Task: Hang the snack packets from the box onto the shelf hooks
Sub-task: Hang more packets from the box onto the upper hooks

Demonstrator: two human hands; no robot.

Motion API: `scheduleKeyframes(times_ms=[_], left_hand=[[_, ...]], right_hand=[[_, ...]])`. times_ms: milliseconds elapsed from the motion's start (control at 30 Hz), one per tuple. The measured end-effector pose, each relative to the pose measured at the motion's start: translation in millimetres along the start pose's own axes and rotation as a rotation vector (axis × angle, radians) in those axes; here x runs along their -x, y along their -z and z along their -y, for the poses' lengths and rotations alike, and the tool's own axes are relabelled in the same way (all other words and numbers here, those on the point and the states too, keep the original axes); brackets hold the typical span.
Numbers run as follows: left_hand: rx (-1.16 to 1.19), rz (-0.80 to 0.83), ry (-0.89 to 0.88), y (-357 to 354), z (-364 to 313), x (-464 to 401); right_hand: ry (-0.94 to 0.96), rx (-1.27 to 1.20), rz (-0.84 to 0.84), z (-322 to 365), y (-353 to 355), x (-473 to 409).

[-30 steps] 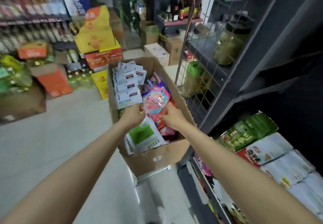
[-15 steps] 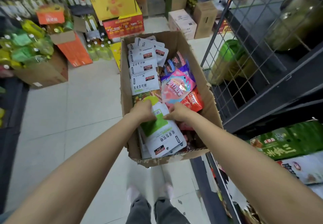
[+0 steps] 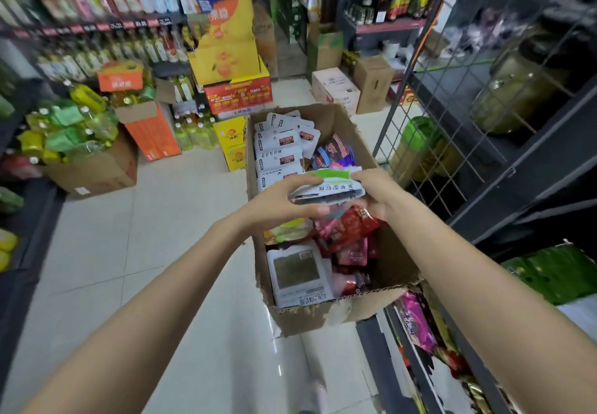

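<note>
Both hands over the open cardboard box (image 3: 392,263), holding a small stack of white-and-green packets (image 3: 329,186) above the contents. Left hand (image 3: 284,202) gripping the stack's left end, thumb underneath, fingers curled over the top. Right hand (image 3: 376,192) pinching the right end; fingertips mostly hidden behind the stack, so exact finger placement unclear. Number of packets in the stack hard to count, edges blurred.

Box standing on the tiled floor (image 3: 181,220), near edge torn. Inside: row of white packets (image 3: 277,152) along the far left, red packets (image 3: 350,234) mid-right partly covered by the hands, one large white pouch (image 3: 297,273) at the near left, blue-purple packets (image 3: 334,153) at the far right. Print too blurred to read.

Dark shelf unit (image 3: 517,187) at right, cut off by the frame edge; hooks not distinguishable. Wire grid panel (image 3: 429,136) beside the box, green bags (image 3: 559,273) and pink packets (image 3: 415,325) lower right, only partly in view. Yellow display carton (image 3: 226,52) and bottles (image 3: 97,123) in the background, soft focus. Shoe tip barely visible at the bottom edge.
</note>
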State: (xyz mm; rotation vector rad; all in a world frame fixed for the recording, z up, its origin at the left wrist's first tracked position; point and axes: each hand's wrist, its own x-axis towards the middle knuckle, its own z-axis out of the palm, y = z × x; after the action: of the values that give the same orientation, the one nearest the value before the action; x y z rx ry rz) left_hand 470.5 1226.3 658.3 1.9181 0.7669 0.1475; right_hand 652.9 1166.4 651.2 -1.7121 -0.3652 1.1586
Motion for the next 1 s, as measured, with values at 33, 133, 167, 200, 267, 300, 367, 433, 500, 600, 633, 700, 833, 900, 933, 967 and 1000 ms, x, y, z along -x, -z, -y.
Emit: scheduleKeyframes(times_ms=[33, 133, 167, 200, 267, 300, 367, 433, 500, 600, 633, 700, 833, 900, 933, 967, 1000], left_hand=[[-0.048, 0.015, -0.034, 3, -5, 6], [-0.272, -0.150, -0.275, 7, -20, 18], [-0.282, -0.243, -0.342, 7, -28, 22], [-0.262, -0.322, -0.386, 7, -39, 29], [-0.224, -0.447, -0.402, 9, -63, 41], [-0.248, -0.493, -0.401, 10, -75, 48], [-0.296, -0.517, -0.456, 10, -97, 62], [-0.204, -0.467, -0.505, 3, -118, 78], [-0.098, -0.391, -0.519, -13, -139, 92], [0.088, -0.250, -0.599, -46, -179, 115], [0.127, -0.216, -0.640, -59, -195, 124], [0.194, -0.141, -0.710, -87, -228, 144], [0.333, 0.028, -0.783, -155, -292, 182], [0.416, 0.113, -0.812, -194, -326, 204], [0.442, 0.144, -0.833, -214, -342, 217], [0.459, 0.169, -0.858, -234, -358, 231], [0.474, 0.196, -0.889, -254, -373, 245]], right_hand=[[-0.004, -0.035, -0.005, 4, 3, 9], [-0.014, -0.157, 0.013, 14, 9, 47], [-0.007, -0.223, 0.017, 17, 10, 62], [0.018, -0.281, 0.023, 19, 11, 76], [0.102, -0.228, -0.010, 24, 17, 107], [0.144, -0.117, -0.078, 26, 20, 125], [0.227, 0.190, -0.269, 27, 32, 161], [0.368, 0.466, -0.447, 23, 47, 197], [0.516, 0.536, -0.533, 16, 61, 237], [0.613, 0.307, -0.597, 3, 89, 301], [0.640, 0.282, -0.622, -1, 100, 324], [0.713, 0.266, -0.686, -8, 124, 371], [0.797, 0.170, -0.802, -35, 177, 463], [0.820, 0.101, -0.797, -50, 205, 508], [0.832, 0.062, -0.781, -56, 217, 531], [0.844, 0.040, -0.796, -62, 231, 554], [0.867, 0.033, -0.830, -68, 244, 576]])
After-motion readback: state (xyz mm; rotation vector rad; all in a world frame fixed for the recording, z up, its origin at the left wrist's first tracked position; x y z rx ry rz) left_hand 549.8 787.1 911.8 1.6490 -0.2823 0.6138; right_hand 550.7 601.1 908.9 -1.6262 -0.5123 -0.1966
